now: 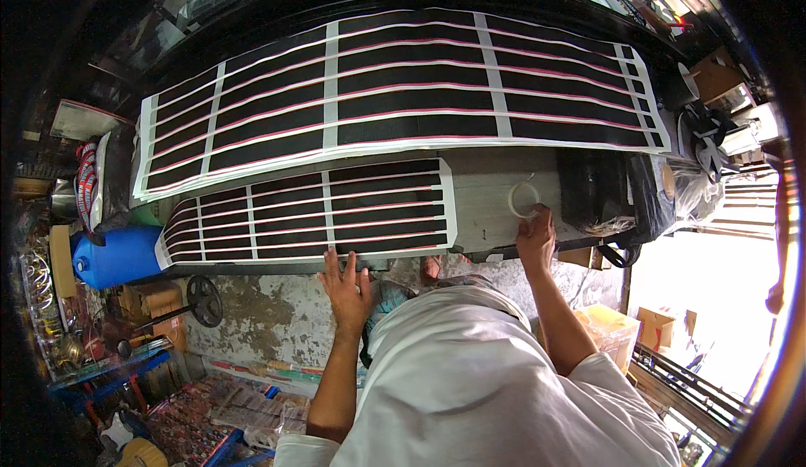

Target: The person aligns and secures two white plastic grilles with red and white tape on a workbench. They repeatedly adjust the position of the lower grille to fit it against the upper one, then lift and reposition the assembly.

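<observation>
Before me on a grey work surface (487, 173) lies a long printed sheet (382, 207), black panels divided by white and reddish lines. My left hand (344, 295) is open, fingers apart, its fingertips at the near edge of this sheet. To the right of the sheet, my right hand (537, 233) is closed on the near side of a narrow white ring, seemingly a roll of tape (513, 198). Farther back, a stack of larger sheets (407, 89) in the same pattern spans the surface. The undersides of the sheets are hidden.
A blue plastic jug (122, 257) stands by the sheet's left end. Bundles in black plastic (600, 186) sit at the right end of the surface. Below left is a black handwheel (204, 301). A cardboard box (609, 333) stands near my right elbow.
</observation>
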`<state>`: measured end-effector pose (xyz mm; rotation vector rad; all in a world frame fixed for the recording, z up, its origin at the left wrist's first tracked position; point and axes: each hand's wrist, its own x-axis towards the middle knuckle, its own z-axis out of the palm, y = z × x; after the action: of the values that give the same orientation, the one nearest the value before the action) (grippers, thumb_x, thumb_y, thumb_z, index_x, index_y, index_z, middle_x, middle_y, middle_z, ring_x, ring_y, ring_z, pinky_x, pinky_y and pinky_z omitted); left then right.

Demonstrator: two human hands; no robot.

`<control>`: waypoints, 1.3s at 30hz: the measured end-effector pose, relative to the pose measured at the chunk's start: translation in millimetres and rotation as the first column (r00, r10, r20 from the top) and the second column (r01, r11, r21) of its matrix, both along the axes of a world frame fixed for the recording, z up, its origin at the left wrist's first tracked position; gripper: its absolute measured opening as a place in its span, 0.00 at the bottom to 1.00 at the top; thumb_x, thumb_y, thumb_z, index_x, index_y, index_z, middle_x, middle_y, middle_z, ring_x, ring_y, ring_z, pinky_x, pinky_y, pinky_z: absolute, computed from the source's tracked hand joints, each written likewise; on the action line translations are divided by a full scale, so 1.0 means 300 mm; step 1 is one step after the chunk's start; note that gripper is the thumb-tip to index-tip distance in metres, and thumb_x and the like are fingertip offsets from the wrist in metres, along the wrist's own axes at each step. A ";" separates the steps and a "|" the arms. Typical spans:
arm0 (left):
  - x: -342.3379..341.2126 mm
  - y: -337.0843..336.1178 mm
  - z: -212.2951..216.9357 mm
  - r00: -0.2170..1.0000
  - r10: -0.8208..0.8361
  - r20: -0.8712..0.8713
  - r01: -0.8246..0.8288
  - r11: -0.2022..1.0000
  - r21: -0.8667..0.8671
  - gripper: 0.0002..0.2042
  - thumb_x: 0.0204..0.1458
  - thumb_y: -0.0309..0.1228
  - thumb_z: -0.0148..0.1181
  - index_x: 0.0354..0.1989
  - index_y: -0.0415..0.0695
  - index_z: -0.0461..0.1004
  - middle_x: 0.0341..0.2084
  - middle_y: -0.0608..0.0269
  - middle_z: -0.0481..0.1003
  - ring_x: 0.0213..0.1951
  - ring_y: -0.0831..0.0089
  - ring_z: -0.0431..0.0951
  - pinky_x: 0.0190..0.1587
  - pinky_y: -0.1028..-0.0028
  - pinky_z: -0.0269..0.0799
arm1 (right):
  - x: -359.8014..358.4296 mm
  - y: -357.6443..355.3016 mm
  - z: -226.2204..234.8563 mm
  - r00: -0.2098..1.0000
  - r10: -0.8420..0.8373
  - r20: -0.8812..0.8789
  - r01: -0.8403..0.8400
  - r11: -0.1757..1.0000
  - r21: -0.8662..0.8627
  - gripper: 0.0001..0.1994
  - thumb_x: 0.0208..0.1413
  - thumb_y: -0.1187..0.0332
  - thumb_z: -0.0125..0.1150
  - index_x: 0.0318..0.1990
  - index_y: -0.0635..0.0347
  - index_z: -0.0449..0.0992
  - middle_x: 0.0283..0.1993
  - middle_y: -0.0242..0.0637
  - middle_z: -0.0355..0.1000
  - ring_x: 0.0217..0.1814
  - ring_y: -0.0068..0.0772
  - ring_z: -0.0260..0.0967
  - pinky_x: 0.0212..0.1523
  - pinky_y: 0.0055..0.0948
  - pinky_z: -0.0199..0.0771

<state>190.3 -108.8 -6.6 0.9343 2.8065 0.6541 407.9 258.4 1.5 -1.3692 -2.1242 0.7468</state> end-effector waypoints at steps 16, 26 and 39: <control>0.057 0.093 0.013 0.971 -0.230 0.067 0.229 0.973 0.017 0.23 0.69 0.47 0.60 0.68 0.52 0.78 0.83 0.44 0.45 0.82 0.42 0.45 0.75 0.26 0.35 | -0.248 -0.271 -0.027 0.699 0.714 -0.032 -0.714 0.700 0.023 0.14 0.54 0.75 0.68 0.50 0.56 0.83 0.46 0.42 0.72 0.53 0.51 0.73 0.58 0.51 0.74; 0.042 0.096 -0.016 0.975 -0.213 0.061 0.214 0.977 -0.008 0.23 0.68 0.48 0.60 0.68 0.52 0.78 0.82 0.44 0.46 0.82 0.41 0.46 0.76 0.27 0.38 | -0.247 -0.276 -0.038 0.696 0.718 0.008 -0.718 0.696 0.018 0.17 0.53 0.76 0.69 0.52 0.57 0.82 0.47 0.42 0.71 0.55 0.51 0.72 0.60 0.51 0.72; 0.041 0.092 -0.012 0.974 -0.207 0.087 0.209 0.978 -0.018 0.23 0.69 0.47 0.60 0.70 0.56 0.77 0.82 0.46 0.47 0.83 0.44 0.44 0.76 0.27 0.36 | -0.245 -0.276 -0.032 0.694 0.720 0.009 -0.720 0.694 0.021 0.17 0.52 0.77 0.68 0.51 0.56 0.82 0.47 0.41 0.70 0.55 0.50 0.72 0.60 0.51 0.72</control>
<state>202.6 -81.2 -10.2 1.1465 2.5901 0.6098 334.6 175.6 -8.2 -0.4500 -2.6690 0.9931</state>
